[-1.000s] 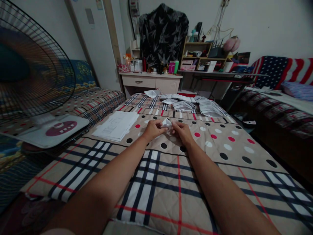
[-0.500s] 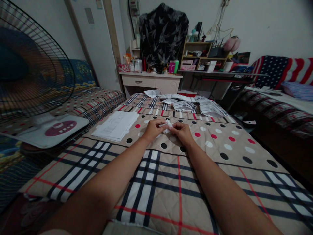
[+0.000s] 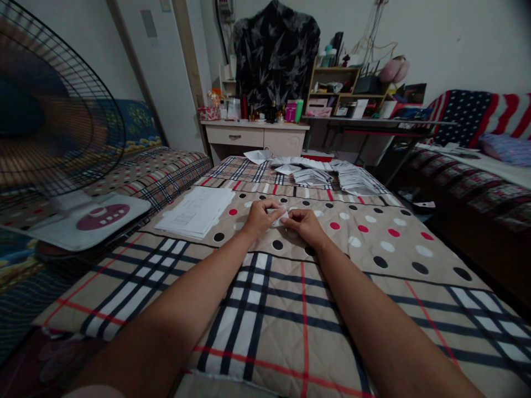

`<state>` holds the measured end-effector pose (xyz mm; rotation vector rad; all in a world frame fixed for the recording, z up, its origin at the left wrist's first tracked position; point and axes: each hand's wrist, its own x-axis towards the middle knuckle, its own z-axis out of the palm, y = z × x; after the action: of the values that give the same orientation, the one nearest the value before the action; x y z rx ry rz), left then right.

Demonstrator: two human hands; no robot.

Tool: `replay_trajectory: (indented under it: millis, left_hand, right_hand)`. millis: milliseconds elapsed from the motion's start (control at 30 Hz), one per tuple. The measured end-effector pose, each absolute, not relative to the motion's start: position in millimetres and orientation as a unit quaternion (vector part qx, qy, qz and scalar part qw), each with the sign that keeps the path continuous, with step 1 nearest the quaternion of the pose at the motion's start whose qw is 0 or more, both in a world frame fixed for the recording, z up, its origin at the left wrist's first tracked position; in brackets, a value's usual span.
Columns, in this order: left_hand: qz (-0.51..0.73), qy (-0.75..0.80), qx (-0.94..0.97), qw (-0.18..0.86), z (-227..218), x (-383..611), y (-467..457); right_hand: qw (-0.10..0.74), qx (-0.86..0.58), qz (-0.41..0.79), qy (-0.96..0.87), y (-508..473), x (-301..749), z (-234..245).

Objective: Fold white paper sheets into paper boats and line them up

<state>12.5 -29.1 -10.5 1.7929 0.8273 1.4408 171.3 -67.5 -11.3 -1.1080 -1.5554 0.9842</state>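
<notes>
Between my two hands is a small folded piece of white paper (image 3: 280, 219), held just above the dotted band of the bedspread (image 3: 290, 309). My left hand (image 3: 262, 218) pinches its left side, thumb on top. At the paper's right edge, the thumb and fingers of my right hand (image 3: 306, 225) are closed on it. The fingers cover much of the paper, so its exact folds are hidden. Left of my hands lies a stack of printed white sheets (image 3: 198, 211). Farther back are rows of folded white papers (image 3: 357, 179) and a separate folded paper (image 3: 258, 157).
A fan (image 3: 53, 110) with a white base (image 3: 112, 215) stands at the left edge. Behind the bed are a white drawer cabinet (image 3: 236, 137) and a desk with a small wooden shelf (image 3: 336, 83). A dark patterned shirt (image 3: 276, 55) hangs on the wall.
The paper piece, which stood up between my fingertips, now sits lower and flatter. My right fingers have shifted slightly left and down along it.
</notes>
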Motion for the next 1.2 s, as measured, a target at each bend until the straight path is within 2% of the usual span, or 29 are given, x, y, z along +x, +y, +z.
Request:
replay_trajectory:
  millis: [233, 600, 933, 1200]
  left_hand:
    - [0.517, 0.33, 0.691, 0.383, -13.3, 13.3, -27.3]
    - [0.5, 0.369, 0.739, 0.26, -5.3, 13.8, -33.9]
    - [0.528, 0.29, 0.714, 0.358, -14.8, 10.8, -26.7]
    - [0.49, 0.332, 0.735, 0.332, -6.6, 7.7, -28.2]
  right_hand:
    - [0.49, -0.466, 0.385, -0.628, -65.1, 172.0, -11.8]
    - [0.472, -0.479, 0.35, -0.653, -64.3, 168.7, -18.1]
    - [0.448, -0.459, 0.377, -0.669, -70.2, 170.0, -11.0]
    - [0.488, -0.474, 0.349, -0.645, -71.2, 165.9, -11.9]
